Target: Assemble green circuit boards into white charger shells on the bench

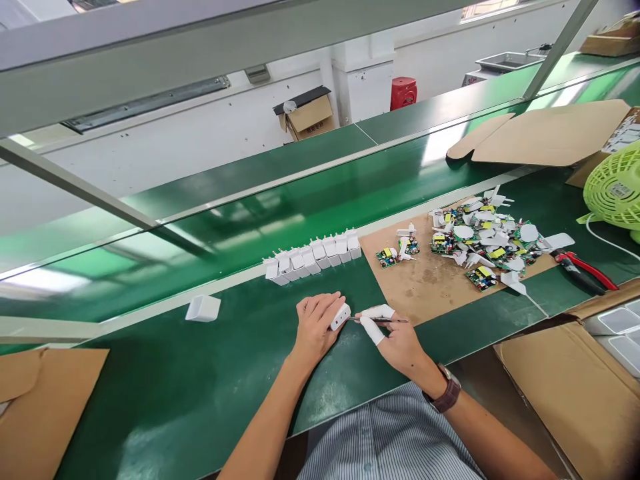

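My left hand is closed around a small white charger housing on the green bench top, near its front edge. My right hand, with white finger cots on thumb and forefinger, pinches thin metal tweezers whose tip points at the housing's open end. A row of several white charger housings stands just beyond my hands. A single white shell lies to the left.
A brown mat at right carries a heap of green circuit boards and white parts. Red-handled pliers, a green fan, cardboard boxes and the green conveyor belt surround the spot.
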{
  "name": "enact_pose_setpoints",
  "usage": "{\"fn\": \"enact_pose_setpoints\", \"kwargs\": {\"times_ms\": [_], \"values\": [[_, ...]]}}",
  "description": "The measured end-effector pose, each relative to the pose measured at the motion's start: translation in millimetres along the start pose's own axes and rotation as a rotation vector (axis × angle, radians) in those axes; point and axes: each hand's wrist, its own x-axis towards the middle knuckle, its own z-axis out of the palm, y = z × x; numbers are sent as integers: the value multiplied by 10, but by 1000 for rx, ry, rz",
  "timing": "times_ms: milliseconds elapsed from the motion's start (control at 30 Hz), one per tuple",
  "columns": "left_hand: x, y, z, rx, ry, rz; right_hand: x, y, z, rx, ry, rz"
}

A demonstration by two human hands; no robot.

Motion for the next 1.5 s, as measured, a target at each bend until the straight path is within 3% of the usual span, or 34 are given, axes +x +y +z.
{"fn": "enact_pose_setpoints", "kwargs": {"times_ms": [300,533,733,1167,1500], "values": [[7,1,-12,-2,2,-3,-35,34,151,25,34,-102],[8,-2,-7,-17,12,-13,-53,104,166,14,2,-106],[4,-1,-20,-19,-3,-17,-62,44,154,-53,-34,-214],[18,5,-25,-20,4,-14,-78,74,168,-65,-52,-214],[14,25,-34,-19,-18,-18,22,-147,75,-221,-157,-209]]}}
